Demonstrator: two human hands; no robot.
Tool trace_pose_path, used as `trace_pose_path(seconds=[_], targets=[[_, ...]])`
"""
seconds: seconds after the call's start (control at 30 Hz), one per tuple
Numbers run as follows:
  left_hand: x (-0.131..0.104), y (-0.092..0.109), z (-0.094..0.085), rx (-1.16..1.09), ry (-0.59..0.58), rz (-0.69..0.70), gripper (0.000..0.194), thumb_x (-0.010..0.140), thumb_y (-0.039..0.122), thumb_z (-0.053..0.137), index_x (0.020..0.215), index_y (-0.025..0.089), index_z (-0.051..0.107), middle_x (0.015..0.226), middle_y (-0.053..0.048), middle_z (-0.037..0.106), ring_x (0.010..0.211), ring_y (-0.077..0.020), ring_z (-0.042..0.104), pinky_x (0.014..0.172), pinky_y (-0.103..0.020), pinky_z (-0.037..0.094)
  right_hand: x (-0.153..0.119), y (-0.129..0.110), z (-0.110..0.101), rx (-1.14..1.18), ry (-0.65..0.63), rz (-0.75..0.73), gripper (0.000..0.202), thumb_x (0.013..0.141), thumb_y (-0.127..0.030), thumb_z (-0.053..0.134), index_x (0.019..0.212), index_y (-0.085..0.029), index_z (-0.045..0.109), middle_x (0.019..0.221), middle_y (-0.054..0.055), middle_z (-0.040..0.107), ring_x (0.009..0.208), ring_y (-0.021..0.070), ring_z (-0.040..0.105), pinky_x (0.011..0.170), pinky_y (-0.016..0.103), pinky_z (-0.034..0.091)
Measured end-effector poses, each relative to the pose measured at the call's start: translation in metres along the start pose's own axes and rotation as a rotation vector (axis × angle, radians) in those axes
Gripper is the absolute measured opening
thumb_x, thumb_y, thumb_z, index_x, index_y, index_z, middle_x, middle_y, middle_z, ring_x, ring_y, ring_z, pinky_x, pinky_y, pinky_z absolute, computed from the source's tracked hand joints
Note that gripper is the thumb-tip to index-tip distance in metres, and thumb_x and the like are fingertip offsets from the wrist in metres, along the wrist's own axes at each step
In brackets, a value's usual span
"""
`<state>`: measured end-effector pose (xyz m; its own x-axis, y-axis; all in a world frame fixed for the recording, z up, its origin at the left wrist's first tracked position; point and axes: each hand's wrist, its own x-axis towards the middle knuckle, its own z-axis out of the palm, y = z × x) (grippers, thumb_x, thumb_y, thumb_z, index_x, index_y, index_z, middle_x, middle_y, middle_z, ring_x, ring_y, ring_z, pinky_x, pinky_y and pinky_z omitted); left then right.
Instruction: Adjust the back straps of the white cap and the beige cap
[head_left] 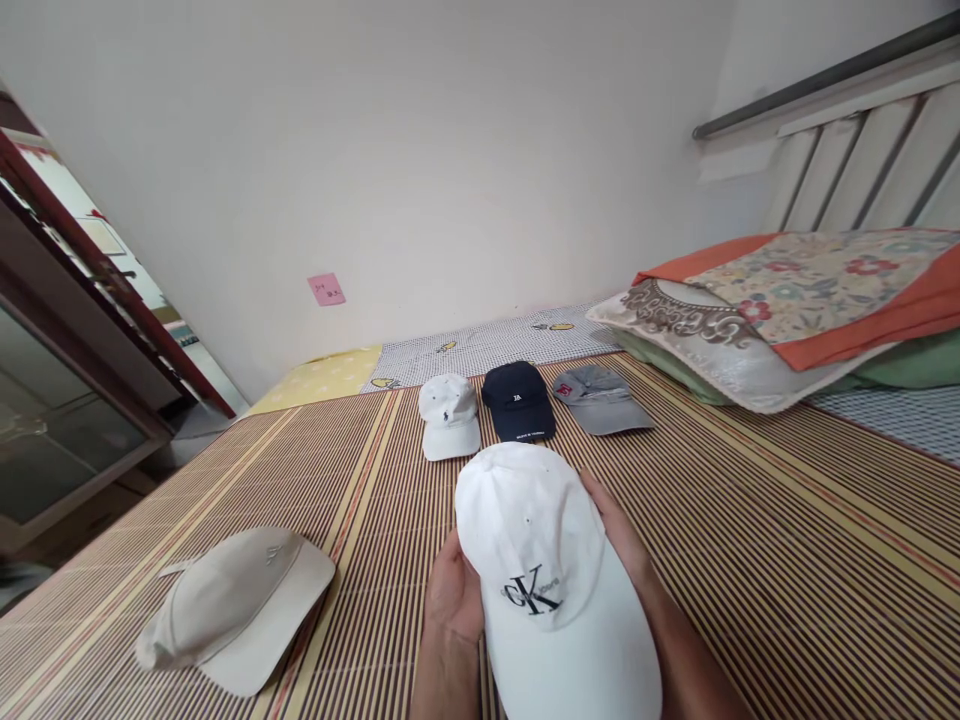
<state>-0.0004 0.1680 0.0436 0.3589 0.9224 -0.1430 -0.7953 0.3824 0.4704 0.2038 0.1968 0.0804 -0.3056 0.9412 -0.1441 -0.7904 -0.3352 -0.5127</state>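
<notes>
While both hands (pixel 456 595) hold it, the white cap (pixel 559 570) reads "CK".

White cap (pixel 525 530) matt cloth; striped mat (pixel 375 520) slatted, ridged.

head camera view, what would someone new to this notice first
The big white cap with the black CK letters stands out most, held close in front between the left hand and the right hand. Behind it, a small white cap, a dark cap and a grey cap sit in a row on the striped mat. A beige cap lies apart at the near left.
</notes>
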Motion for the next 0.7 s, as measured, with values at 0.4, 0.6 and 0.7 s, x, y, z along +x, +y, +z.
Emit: trace_pose_path(seconds=[0.4,0.6,0.7], targets=[[-0.003,0.002,0.001,-0.013,-0.001,-0.003,0.036,0.098,0.03,0.057,0.123,0.015,0.077,0.124,-0.012,0.08,0.137,-0.0362,0.06,0.123,-0.054,0.038,0.004,0.0,-0.002,0.051,0.107,0.035,0.053,0.081,-0.046,0.073,0.132,-0.03,0.072,0.126,0.008,0.08,0.143,0.0351,0.056,0.119,0.053,0.046],[-0.008,0.013,-0.003,-0.065,-0.068,0.053,0.033,0.103,0.03,0.053,0.107,0.017,0.083,0.117,-0.007,0.082,0.138,-0.0304,0.06,0.126,-0.046,0.035,-0.012,-0.011,0.01,0.061,0.105,0.083,0.043,0.094,-0.046,0.061,0.126,-0.019,0.075,0.118,0.01,0.083,0.128,0.0336,0.069,0.112,0.053,0.052],[-0.01,0.015,0.0,-0.072,-0.166,0.055,0.037,0.106,0.03,0.047,0.114,0.017,0.081,0.119,-0.007,0.081,0.138,-0.0277,0.06,0.128,-0.043,0.032,-0.016,-0.017,0.011,0.065,0.141,0.061,0.04,0.097,-0.047,0.057,0.118,-0.021,0.078,0.114,0.009,0.084,0.124,0.0316,0.071,0.112,0.049,0.053]])
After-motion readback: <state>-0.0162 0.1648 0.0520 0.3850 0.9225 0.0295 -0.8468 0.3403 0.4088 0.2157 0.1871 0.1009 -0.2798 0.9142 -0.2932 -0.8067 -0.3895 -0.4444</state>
